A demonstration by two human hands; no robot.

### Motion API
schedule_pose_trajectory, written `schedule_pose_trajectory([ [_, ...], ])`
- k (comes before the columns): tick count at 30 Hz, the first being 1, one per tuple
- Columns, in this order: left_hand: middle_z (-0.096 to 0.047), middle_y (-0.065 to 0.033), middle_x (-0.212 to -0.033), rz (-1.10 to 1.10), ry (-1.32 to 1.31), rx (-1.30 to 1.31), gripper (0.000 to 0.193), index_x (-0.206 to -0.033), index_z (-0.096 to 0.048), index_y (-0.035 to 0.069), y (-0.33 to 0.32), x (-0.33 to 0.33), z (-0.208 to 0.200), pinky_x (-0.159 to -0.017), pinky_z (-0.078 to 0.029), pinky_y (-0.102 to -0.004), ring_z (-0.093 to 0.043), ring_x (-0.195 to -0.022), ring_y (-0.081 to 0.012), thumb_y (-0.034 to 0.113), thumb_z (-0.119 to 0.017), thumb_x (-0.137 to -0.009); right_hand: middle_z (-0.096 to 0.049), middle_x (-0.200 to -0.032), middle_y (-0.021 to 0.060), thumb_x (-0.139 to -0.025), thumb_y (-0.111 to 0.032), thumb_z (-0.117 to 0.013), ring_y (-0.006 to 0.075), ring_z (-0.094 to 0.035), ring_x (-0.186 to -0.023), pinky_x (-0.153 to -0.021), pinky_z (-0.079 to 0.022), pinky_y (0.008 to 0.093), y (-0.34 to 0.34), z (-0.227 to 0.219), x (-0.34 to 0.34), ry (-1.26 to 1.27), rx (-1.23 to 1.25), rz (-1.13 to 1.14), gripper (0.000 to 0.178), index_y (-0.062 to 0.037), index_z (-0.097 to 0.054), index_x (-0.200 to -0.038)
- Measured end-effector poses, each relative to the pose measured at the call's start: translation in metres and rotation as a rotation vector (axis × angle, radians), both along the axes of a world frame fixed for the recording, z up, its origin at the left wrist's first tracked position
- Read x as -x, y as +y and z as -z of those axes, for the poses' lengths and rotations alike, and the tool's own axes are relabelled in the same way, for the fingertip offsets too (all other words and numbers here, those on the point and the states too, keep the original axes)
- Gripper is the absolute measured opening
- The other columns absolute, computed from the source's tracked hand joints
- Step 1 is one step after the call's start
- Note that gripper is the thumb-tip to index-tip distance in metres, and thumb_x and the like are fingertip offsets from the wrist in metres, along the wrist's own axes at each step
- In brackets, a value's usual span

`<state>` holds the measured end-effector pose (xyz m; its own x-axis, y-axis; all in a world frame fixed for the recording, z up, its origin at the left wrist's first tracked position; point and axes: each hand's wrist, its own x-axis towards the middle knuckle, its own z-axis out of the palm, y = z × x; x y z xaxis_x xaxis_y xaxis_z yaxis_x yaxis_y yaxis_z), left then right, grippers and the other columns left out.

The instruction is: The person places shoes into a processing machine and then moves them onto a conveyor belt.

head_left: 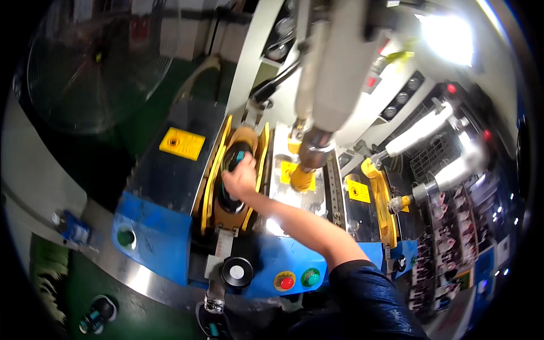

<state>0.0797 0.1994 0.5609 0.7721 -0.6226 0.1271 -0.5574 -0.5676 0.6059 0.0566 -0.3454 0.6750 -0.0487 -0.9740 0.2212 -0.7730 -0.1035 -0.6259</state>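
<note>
My right hand reaches in from the lower right, its fingers closed over the upper of a black shoe with a teal patch. The shoe lies lengthwise on a brown pad between two upright yellow side plates of a blue and grey machine. My hand and wrist cover part of the shoe. A dark short sleeve shows on my right arm. My left hand is out of the picture.
Above stands a thick grey cylinder with a yellow-tipped rod. In front are a red button, a green button and a black round knob. A similar station with yellow plates stands right. Low left is another black-and-teal shoe.
</note>
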Motion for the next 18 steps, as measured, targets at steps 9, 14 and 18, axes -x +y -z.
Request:
schedule_pose_trajectory([
  [9,-0.048,-0.0233,-0.125,0.149,0.742,0.066,0.086,-0.136,-0.025,-0.002,-0.020,0.014,0.001,-0.096,-0.040,-0.0422,-0.050,-0.112,-0.0342,0.018,-0.074,-0.068,-0.038,-0.135,0.0289,-0.080,-0.025,-0.066,0.0428,-0.042,-0.120,-0.100,-0.037,0.0446,0.156,-0.091,0.095,0.277,0.387,-0.841,0.066,0.0107,-0.038,-0.128],
  [14,-0.047,-0.0226,-0.128,0.106,0.747,-0.117,0.096,-0.139,-0.022,0.004,-0.033,0.029,0.003,-0.096,-0.041,-0.0375,-0.050,-0.117,-0.0319,0.011,-0.079,-0.062,-0.035,-0.139,0.0231,-0.076,-0.041,-0.067,0.0409,-0.031,-0.130,-0.105,-0.021,0.0592,0.281,-0.036,0.247,0.900,0.030,-0.823,0.078,0.0045,-0.036,-0.133],
  [18,-0.060,-0.0096,-0.102,-0.143,0.829,0.106,0.071,-0.125,-0.042,0.003,-0.026,0.047,0.015,-0.087,-0.044,-0.0331,-0.057,-0.092,-0.0257,0.014,-0.079,-0.066,-0.037,-0.137,0.0245,-0.077,-0.028,-0.067,0.0423,-0.036,-0.126,-0.103,-0.028,0.0551,0.285,-0.051,0.225,0.345,-0.050,-0.711,0.068,0.0041,-0.040,-0.130],
])
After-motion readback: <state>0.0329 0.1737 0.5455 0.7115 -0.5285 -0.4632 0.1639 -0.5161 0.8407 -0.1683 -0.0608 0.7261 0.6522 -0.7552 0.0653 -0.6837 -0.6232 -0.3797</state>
